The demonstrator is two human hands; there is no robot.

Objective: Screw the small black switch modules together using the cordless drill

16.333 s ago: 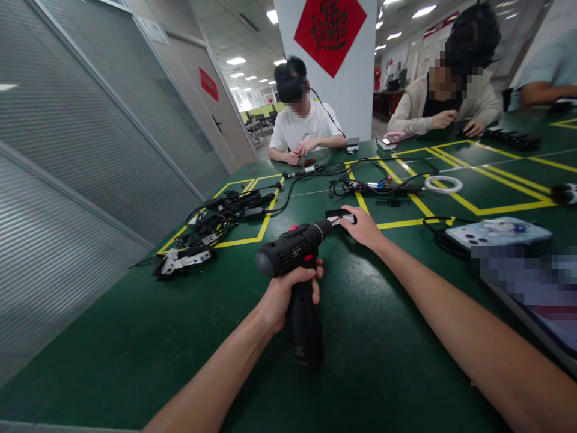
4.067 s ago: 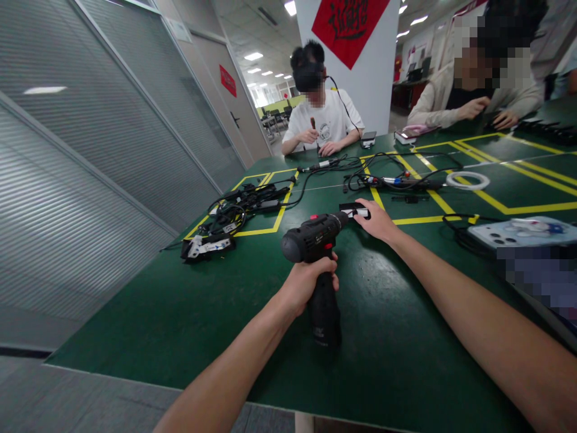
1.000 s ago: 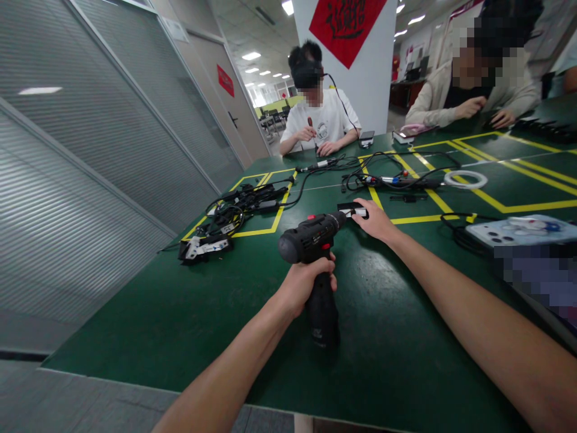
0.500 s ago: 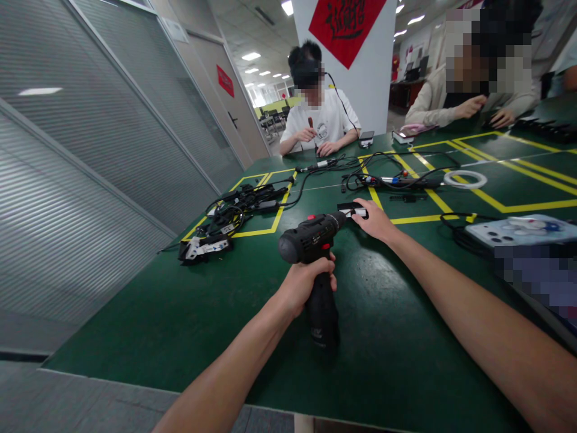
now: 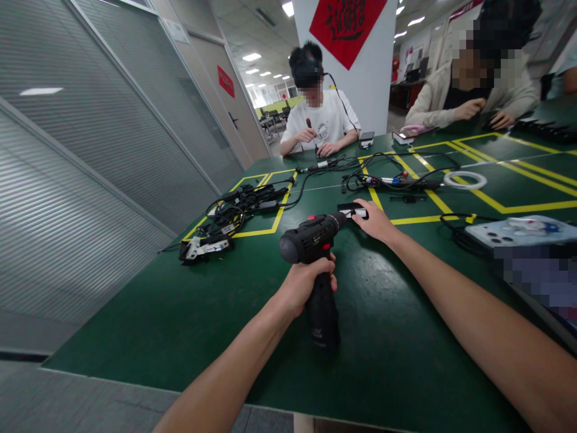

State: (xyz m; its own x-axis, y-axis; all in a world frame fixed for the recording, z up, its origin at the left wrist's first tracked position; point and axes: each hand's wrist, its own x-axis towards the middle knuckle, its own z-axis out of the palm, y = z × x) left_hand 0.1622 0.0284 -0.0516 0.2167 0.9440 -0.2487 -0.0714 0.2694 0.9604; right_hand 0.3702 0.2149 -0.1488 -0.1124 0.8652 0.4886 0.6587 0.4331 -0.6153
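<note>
A black cordless drill [image 5: 311, 237] with red buttons is in my left hand [image 5: 311, 279], whose fingers wrap around its grip. Its chuck points away from me, toward a small black-and-white part [image 5: 352, 210] on the table. My right hand [image 5: 373, 221] closes on the right end of that part, with the fingers partly covering it. The drill's tip meets or nearly meets the part; whether they touch I cannot tell.
On the green table [image 5: 189, 325], a heap of black cables [image 5: 247, 204] lies left, near a black-and-white piece [image 5: 205, 248]. Further right are an electric screwdriver [image 5: 396, 181], a white ring [image 5: 465, 179] and a light-blue phone [image 5: 518, 231]. Two people sit across, one holding a screwdriver [image 5: 309, 125].
My hands, the drill and the part stay practically where they were. Across the table, the seated person at the right has shifted their head slightly.
</note>
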